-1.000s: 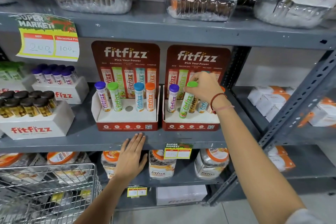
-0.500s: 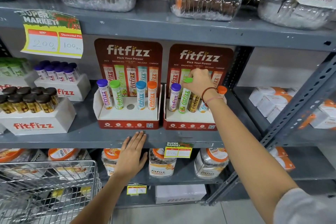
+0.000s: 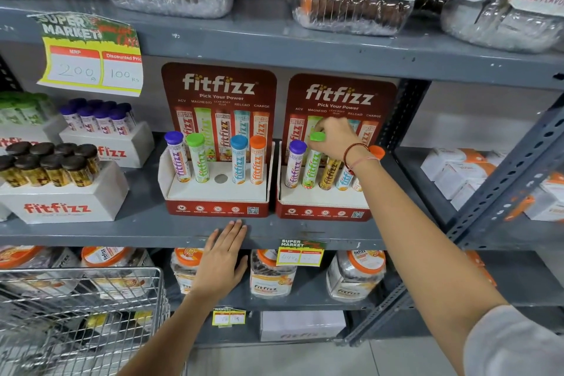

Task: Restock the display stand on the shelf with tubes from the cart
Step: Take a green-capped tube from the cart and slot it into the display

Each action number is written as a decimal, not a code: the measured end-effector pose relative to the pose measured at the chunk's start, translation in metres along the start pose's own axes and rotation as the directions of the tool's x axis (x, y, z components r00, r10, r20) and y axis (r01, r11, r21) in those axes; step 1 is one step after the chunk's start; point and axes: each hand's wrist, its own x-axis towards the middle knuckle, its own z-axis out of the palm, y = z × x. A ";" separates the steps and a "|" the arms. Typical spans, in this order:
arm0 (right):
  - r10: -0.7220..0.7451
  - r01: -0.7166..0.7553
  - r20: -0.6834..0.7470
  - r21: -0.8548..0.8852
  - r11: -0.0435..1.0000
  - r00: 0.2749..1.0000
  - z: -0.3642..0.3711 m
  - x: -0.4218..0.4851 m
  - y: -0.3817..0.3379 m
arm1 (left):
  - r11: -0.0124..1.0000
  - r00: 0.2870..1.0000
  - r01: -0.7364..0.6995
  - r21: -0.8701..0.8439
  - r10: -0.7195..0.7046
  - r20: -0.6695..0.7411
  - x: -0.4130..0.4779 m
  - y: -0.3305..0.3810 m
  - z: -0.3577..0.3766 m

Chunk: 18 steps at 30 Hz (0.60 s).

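Two red fitfizz display stands sit side by side on the middle shelf. In the right stand, my right hand grips the green cap of a green tube that stands upright in the second slot, between a purple-capped tube and a brown tube. A blue tube and an orange-capped one are partly hidden behind my wrist. The left stand holds purple, green, blue and orange tubes, with its middle hole vacant. My left hand lies flat against the shelf's front edge. The wire cart is at lower left.
White fitfizz boxes with dark-capped and purple-capped bottles stand at the left of the shelf. Clear jars with orange labels fill the shelves above and below. A slanted grey steel upright crosses at the right, with white boxes behind it.
The green tube was tilted with its base over the right stand; it now stands upright in its slot, with my right hand still on its cap. My left hand has not moved.
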 end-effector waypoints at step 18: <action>0.037 -0.037 0.022 -0.034 0.999 0.999 0.004 -0.007 -0.001 | 1.000 1.000 -0.012 -0.020 0.012 -0.011 -0.002 0.004 -0.007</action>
